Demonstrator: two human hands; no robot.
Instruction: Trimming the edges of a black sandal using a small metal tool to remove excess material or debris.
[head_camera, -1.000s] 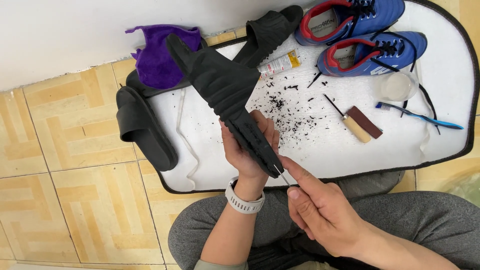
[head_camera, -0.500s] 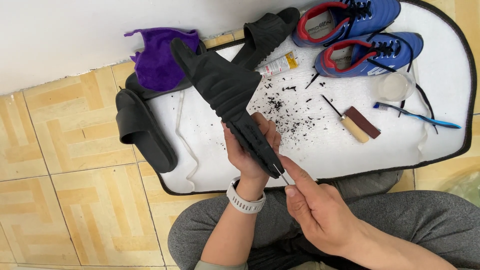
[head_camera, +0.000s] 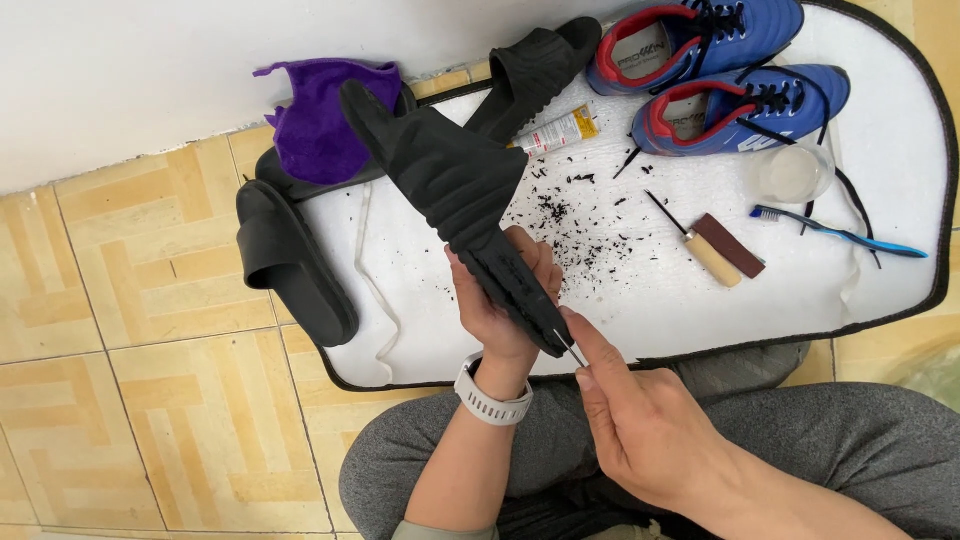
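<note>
I hold the black slide sandal tilted over the white mat, my left hand clamped around its heel end. My right hand, at five o'clock from it, pinches a thin metal tool against the heel edge. Black shavings lie at two o'clock.

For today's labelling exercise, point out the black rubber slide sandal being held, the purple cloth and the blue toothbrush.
black rubber slide sandal (head_camera: 440, 170), head view, on its ribbed strap
purple cloth (head_camera: 318, 130), head view, on its bunched middle
blue toothbrush (head_camera: 850, 236), head view, on its handle
</note>
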